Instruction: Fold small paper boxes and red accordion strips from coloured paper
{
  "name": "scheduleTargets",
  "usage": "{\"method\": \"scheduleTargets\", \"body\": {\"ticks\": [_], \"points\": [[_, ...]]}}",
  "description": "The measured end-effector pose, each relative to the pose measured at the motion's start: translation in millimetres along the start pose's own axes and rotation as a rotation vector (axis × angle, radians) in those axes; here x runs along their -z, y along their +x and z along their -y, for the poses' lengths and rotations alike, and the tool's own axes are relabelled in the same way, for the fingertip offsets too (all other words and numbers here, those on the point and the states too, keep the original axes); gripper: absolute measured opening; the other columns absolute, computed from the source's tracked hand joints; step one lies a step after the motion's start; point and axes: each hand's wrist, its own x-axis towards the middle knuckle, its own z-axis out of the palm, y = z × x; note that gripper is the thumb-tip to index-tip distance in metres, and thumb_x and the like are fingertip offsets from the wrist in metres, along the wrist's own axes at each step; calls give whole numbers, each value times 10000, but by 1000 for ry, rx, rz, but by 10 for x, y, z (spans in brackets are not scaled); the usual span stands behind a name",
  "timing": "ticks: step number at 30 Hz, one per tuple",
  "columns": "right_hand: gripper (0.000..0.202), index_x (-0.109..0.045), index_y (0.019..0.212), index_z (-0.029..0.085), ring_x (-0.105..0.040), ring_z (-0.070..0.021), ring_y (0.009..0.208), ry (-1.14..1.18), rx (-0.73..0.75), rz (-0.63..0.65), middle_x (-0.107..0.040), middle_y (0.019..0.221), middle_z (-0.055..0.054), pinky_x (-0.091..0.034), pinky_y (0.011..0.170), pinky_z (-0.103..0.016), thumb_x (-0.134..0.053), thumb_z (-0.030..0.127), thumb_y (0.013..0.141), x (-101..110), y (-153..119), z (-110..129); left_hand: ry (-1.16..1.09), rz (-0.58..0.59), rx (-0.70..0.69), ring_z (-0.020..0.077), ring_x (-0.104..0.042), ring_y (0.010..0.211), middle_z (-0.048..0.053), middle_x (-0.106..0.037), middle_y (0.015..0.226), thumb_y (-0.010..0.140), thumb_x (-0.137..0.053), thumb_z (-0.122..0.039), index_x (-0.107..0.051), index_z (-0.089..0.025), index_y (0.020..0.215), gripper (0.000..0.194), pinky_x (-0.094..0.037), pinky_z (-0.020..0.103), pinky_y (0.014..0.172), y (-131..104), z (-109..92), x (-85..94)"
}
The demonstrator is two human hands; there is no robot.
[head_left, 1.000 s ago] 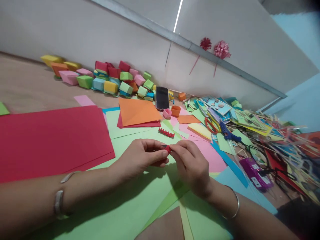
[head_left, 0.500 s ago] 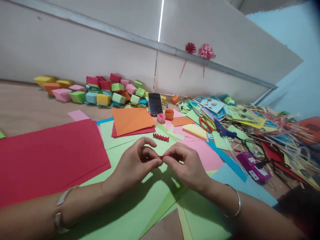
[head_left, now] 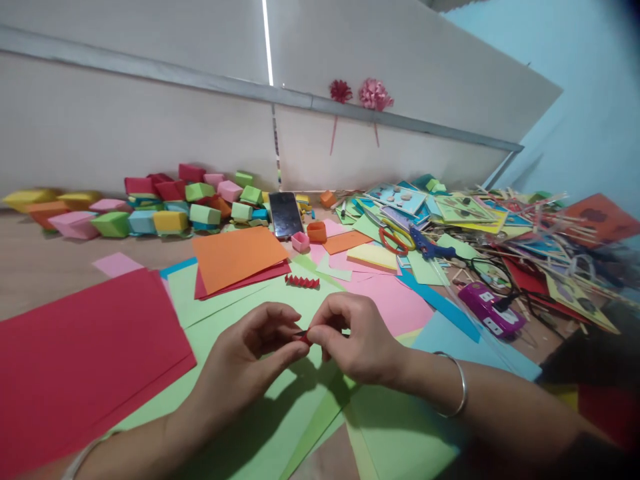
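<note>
Between the fingertips of both hands is a small strip of red paper, mostly covered by the fingers. My left hand pinches its left part with thumb and fingers. My right hand pinches the right end with thumb and index finger. Beneath them lie large light green sheets. Just beyond the hands rests a zigzag-folded red strip, near an orange sheet that overlaps red paper.
Red sheets lie at the left. Coloured paper boxes line the wall, beside a phone. To the right are scissors, a blue glue gun, a purple power strip and piled cards and sticks.
The view has shifted to the right, so the scene sits further left. Both hands still pinch the small red strip, and my right hand's fingers are now more raised and curled over it.
</note>
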Motion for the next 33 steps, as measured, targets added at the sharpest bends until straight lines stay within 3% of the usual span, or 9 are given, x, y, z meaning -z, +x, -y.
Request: {"method": "scheduleTargets", "body": {"ticks": [10, 13, 16, 18, 20, 22, 25, 27, 33], "points": [[112, -614, 627, 157, -556, -86, 532, 14, -83, -16, -586, 602, 28, -433, 528, -205, -649, 98, 717, -26, 26, -38, -46, 9, 121, 101, -579, 562, -49, -616, 662, 623, -812, -248, -557, -199, 752, 290, -445, 201, 507, 4, -12, -29], [47, -661, 728, 149, -598, -78, 525, 60, -150, 111, -636, 719, 8, -468, 510, -195, -649, 109, 749, 16, 46, -31, 40, 21, 135, 111, -565, 541, -64, -573, 596, 621, -823, -301, -526, -200, 708, 326, -398, 202, 482, 49, 24, 6], [347, -642, 1077, 175, -593, -69, 474, 77, -258, 238, -657, 835, 2, -469, 433, -182, -654, 91, 740, 127, 73, 9, 58, -52, 157, 118, -569, 532, -61, -599, 572, 623, -824, -337, -528, -204, 723, 339, -389, 210, 499, 79, 10, 8], [478, -574, 1205, 187, -564, -67, 426, 35, -329, 365, -638, 754, 35, -457, 401, -174, -634, 68, 746, 258, 115, 38, 27, -98, 177, 136, -594, 543, -44, -641, 571, 628, -820, -344, -550, -208, 772, 335, -415, 232, 532, 91, -12, -2], [372, -601, 1122, 166, -566, -80, 418, -41, -360, 499, -595, 625, 65, -467, 424, -179, -600, 49, 769, 421, 186, 45, -9, -124, 208, 162, -629, 567, -25, -668, 577, 631, -820, -354, -573, -205, 814, 342, -444, 260, 559, 103, -28, -10], [257, -631, 1002, 158, -617, -106, 494, -185, -287, 454, -619, 637, 42, -501, 497, -208, -589, 35, 780, 573, 277, 14, -41, -144, 227, 167, -641, 580, -22, -673, 603, 623, -830, -356, -592, -200, 807, 339, -460, 272, 569, 113, -35, -10], [223, -663, 987, 149, -674, -194, 862, -532, -10, 65, -697, 953, -87, -544, 777, -341, -635, 54, 787, 662, 383, -84, -65, -137, 226, 130, -610, 573, -30, -662, 632, 609, -849, -331, -610, -192, 727, 300, -458, 247, 559, 117, -43, -8], [261, -677, 1043, 139, -614, -236, 1055, -609, 119, -53, -659, 1123, -140, -497, 925, -420, -641, 60, 798, 590, 386, -145, -78, -114, 214, 116, -593, 582, -31, -656, 639, 600, -858, -313, -617, -185, 688, 287, -464, 236, 563, 110, -50, -13], [318, -702, 1059, 179, -629, -123, 794, -124, 149, 224, -683, 1013, -52, -539, 728, -272, -682, 71, 760, 136, 178, -161, -139, -33, 249, 125, -589, 584, -16, -670, 671, 586, -872, -299, -605, -182, 693, 311, -487, 261, 566, 78, -60, -32]]}}
